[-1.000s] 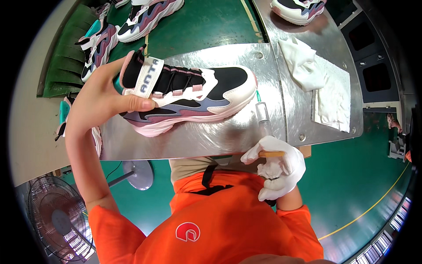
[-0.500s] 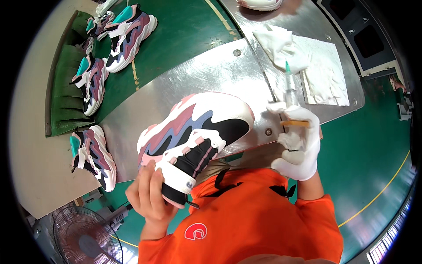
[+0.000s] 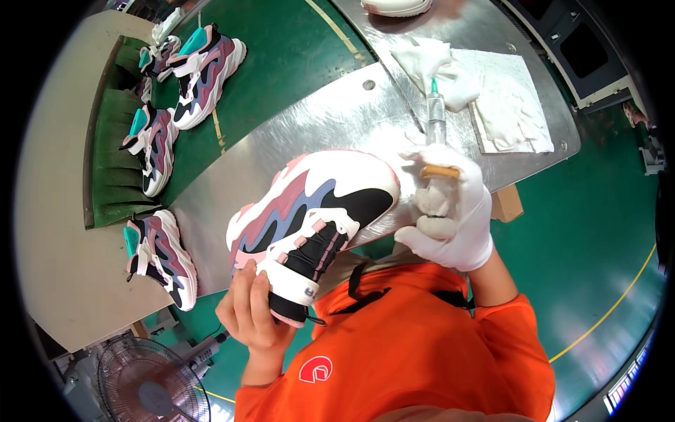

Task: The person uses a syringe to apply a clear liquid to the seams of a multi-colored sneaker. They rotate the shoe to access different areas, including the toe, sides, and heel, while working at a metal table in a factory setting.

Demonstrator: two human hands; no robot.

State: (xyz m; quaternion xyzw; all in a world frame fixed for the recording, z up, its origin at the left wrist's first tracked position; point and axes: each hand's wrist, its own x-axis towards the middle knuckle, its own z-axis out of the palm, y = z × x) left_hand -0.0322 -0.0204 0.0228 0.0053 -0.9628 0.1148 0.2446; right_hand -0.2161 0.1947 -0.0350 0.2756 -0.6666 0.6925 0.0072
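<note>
My bare left hand [image 3: 254, 309] is closed around the heel end of a sneaker [image 3: 309, 218] in white, black, mauve and blue. The shoe lies tilted on its side over the metal table, its toe pointing right and its strap and laces toward me. In my right hand [image 3: 453, 211], which wears a white glove, is a clear syringe [image 3: 436, 119] with a green tip pointing away from me. An orange-brown bar [image 3: 441, 171] crosses the gloved fingers below the barrel. The syringe tip is apart from the shoe.
Several similar sneakers stand on the left, one [image 3: 163, 257] at the table's left end and others on a green surface [image 3: 271, 63]. White cloths [image 3: 512, 105] lie on the metal table [image 3: 309, 105] at the right. A white shoe [image 3: 397, 5] sits at the far edge. A fan [image 3: 155, 394] stands lower left.
My right hand with the syringe has moved left, nearer the shoe's toe. The view has shifted a little. My left hand keeps its hold on the heel.
</note>
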